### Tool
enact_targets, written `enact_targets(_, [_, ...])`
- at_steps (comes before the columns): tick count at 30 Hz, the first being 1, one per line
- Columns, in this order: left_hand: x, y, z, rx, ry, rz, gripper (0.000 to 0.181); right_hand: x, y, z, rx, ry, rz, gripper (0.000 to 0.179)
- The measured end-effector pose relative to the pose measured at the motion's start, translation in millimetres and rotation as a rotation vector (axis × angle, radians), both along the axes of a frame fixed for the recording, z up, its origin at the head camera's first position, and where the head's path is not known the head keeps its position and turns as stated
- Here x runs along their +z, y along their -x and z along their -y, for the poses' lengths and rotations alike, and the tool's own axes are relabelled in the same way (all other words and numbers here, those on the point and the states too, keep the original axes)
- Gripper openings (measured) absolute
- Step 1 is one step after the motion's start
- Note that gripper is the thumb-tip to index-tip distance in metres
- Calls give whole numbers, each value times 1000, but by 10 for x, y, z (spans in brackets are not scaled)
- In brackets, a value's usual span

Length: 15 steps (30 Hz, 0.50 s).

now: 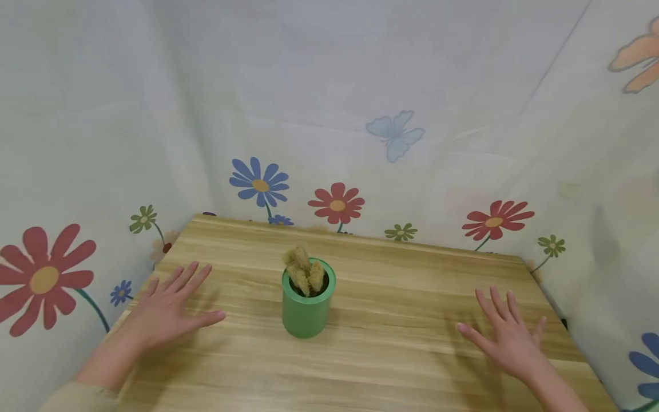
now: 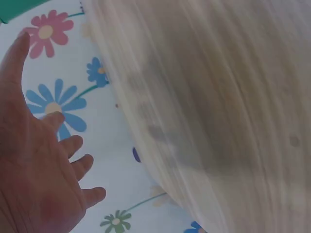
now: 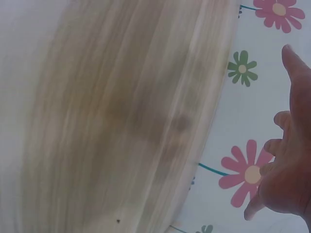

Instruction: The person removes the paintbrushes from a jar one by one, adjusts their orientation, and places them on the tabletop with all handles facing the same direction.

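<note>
A green cylindrical pot (image 1: pixel 305 316) stands upright on the wooden table, left of its middle. Out of its dark opening rise tan, fuzzy tufts (image 1: pixel 298 270) whose kind I cannot tell. To the pot's left my left hand (image 1: pixel 167 312) hovers palm down, fingers spread, apart from it. My right hand (image 1: pixel 507 337) is held the same way over the right side of the table, farther from the pot. Both hands hold nothing. In the left wrist view, a bit of a green thing (image 2: pixel 14 8) shows at the top left corner.
The wood-grain table (image 1: pixel 391 297) is bounded by a white cloth (image 1: pixel 319 103) at the back and both sides. Printed flowers and butterflies cover the cloth. Shadows of both hands fall on the tabletop.
</note>
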State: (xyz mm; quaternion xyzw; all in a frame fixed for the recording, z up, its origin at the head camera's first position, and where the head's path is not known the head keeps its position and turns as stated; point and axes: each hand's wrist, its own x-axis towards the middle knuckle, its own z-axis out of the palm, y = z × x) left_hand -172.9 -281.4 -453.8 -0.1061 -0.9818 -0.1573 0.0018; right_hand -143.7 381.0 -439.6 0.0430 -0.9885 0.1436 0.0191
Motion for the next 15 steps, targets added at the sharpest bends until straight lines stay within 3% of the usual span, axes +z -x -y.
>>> enact_targets(6, [127,56,-247,-81,-122,-1,115,74,74,120,54,37,-4,98])
enact_targets(15, [233,204,-653,-264,-392,90,119,219,205,462,149,51,-54,97])
